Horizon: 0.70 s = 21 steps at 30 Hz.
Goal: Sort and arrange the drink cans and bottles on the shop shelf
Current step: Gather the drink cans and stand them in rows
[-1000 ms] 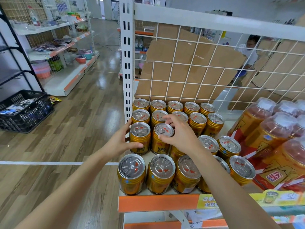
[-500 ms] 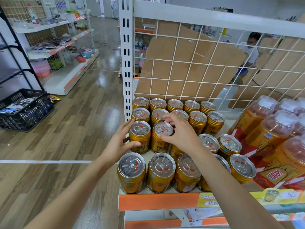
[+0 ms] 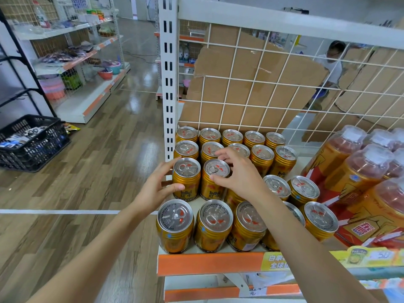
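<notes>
The outer can (image 3: 187, 180) and inner can (image 3: 215, 182) are standing upright, side by side, at the left edge of the shelf (image 3: 209, 262). The left hand (image 3: 153, 191) is gripping the outer can's wall; the right hand (image 3: 239, 179) is pinching the inner can's rim from above.

Gold drink cans (image 3: 262, 158) with silver pull-tab lids are shown upright in four rows at the left end of the shelf (image 3: 209, 263). In the third row, the leftmost can (image 3: 188, 182) is gripped round its side by the left hand (image 3: 156, 189). The neighbouring can (image 3: 213, 190), its label turned forward, is pinched at the lid rim by the right hand (image 3: 240, 178). Bottles (image 3: 358, 178) with gold labels and translucent caps are packed just beside the cans on the right.
</notes>
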Tool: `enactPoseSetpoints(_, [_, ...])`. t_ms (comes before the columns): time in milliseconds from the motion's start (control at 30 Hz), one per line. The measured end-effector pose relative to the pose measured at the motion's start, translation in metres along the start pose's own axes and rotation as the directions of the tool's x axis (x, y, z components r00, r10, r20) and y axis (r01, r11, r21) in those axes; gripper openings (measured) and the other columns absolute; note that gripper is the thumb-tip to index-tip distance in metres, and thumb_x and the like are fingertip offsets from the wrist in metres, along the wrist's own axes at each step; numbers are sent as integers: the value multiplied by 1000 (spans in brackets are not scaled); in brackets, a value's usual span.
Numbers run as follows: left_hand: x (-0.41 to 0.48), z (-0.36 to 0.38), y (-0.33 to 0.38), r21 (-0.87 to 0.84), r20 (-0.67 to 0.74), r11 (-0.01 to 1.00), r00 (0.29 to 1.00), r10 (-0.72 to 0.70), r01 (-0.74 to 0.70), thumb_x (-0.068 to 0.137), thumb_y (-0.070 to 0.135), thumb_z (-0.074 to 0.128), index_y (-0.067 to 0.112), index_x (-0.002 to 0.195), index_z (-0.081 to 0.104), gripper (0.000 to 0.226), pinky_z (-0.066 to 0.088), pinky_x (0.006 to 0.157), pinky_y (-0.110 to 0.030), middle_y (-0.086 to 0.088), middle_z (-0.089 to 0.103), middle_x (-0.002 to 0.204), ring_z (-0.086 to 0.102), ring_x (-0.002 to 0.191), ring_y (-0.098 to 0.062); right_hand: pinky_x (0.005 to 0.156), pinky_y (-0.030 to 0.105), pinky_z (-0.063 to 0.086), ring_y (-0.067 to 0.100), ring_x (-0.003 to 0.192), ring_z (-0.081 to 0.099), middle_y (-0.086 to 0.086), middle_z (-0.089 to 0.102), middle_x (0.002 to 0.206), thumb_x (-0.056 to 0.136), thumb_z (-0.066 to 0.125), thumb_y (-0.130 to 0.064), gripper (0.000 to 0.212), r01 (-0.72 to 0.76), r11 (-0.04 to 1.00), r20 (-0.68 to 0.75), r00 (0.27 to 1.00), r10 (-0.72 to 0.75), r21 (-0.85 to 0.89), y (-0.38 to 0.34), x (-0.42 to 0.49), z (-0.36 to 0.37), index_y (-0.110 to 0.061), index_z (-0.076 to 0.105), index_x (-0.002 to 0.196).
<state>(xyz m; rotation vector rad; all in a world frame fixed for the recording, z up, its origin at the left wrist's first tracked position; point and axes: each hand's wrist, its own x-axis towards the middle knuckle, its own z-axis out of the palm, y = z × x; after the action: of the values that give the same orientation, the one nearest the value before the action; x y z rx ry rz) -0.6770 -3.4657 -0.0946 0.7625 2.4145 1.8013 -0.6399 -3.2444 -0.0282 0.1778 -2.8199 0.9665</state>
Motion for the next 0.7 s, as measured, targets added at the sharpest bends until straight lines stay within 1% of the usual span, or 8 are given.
enactPoseSetpoints(100, [0,-2,-1,-12,1,1000,1000,7,-7,69,44,69,43,126,43,63,42,84,-7,12,50,123,48,112,8,90,26,44,9,110,52,-10,54,119,76,73,-33,55,-8,1000,1,1000,8,0,0,0,0,-33,45,123])
enactPoseSetpoints(233, [1,-3,-3,-27,17,1000,1000,6,-5,69,48,67,57,120,44,56,44,85,-11,21,54,125,50,116,0,90,27,44,10,111,51,-8,54,120,77,73,-33,54,-3,1000,5,1000,4,-16,-1,-1,0,-32,45,122])
enactPoseSetpoints(433, [1,-4,0,8,6,1000,1000,7,-7,67,54,66,66,115,41,56,45,85,-10,20,52,126,50,114,3,89,27,44,10,111,51,-7,53,122,77,72,-34,54,-6,999,8,1000,6,-35,-3,-1,-1,-31,45,123])
enactPoseSetpoints(500, [-1,-5,0,30,4,999,1000,11,-11,70,52,70,64,116,41,56,46,87,-15,21,51,126,49,114,3,89,26,42,10,112,51,-7,52,123,77,72,-34,54,-3,999,12,1000,4,-41,-3,-1,-1,-30,45,124])
enactPoseSetpoints(567, [-2,-6,0,77,-8,997,1000,12,-11,73,46,73,57,120,41,58,46,91,-23,18,51,126,49,115,1,88,25,41,10,113,50,-7,52,124,78,71,-35,56,-4,999,27,1000,5,-46,-3,-1,-2,-30,44,126])
enactPoseSetpoints(600, [-2,-7,1,112,-16,994,1000,18,-16,72,46,73,53,122,39,60,45,93,-24,16,51,126,49,115,0,88,25,41,11,113,50,-7,52,124,78,71,-36,57,-8,999,44,999,10,-49,-3,0,-3,-30,43,128])
enactPoseSetpoints(633, [-2,-8,4,152,-26,988,999,34,-30,71,50,72,51,123,37,63,42,95,-22,15,51,125,48,116,1,88,26,42,11,114,50,-7,52,125,79,71,-37,58,-12,999,65,998,15,-53,-3,0,-5,-29,43,129])
enactPoseSetpoints(700, [0,-10,13,224,-48,971,994,94,-81,70,58,62,50,123,38,59,36,96,-12,13,51,124,46,115,3,90,29,43,11,114,51,-7,52,127,81,69,-40,59,-10,999,92,996,14,-51,-4,1,-11,-29,41,132])
